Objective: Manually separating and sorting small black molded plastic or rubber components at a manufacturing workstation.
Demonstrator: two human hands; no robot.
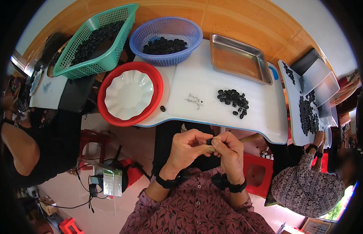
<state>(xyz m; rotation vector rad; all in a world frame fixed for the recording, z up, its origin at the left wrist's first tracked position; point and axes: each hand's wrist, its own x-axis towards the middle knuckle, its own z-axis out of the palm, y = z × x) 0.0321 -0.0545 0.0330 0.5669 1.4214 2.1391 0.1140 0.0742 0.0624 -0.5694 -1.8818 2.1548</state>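
between both grips (186,150) (232,153) sits a black piece (209,141).

- Place: small workshop for handwork in a plainly furnished room.
- White surface (263,111), blue-edged, one; carrying a loose heap of small black pieces (233,100) and a scatter of pale scraps (194,101).
- Bulk containers, perforated plastic, two: green basket (84,70) and blue-violet basket (165,60), both stocked with small black items.
- Further vessels: red basin (105,112) holding a white fluted dish (128,95); shallow metal tray (240,64).
- Second white surface (294,97), right, with more black items; co-worker in patterned top (308,187) alongside.
- Second co-worker, dark clothing (50,152), far left.
- Fittings: red plastic stool (262,163), pale floor (134,212), orange-brown wall facing (244,21).
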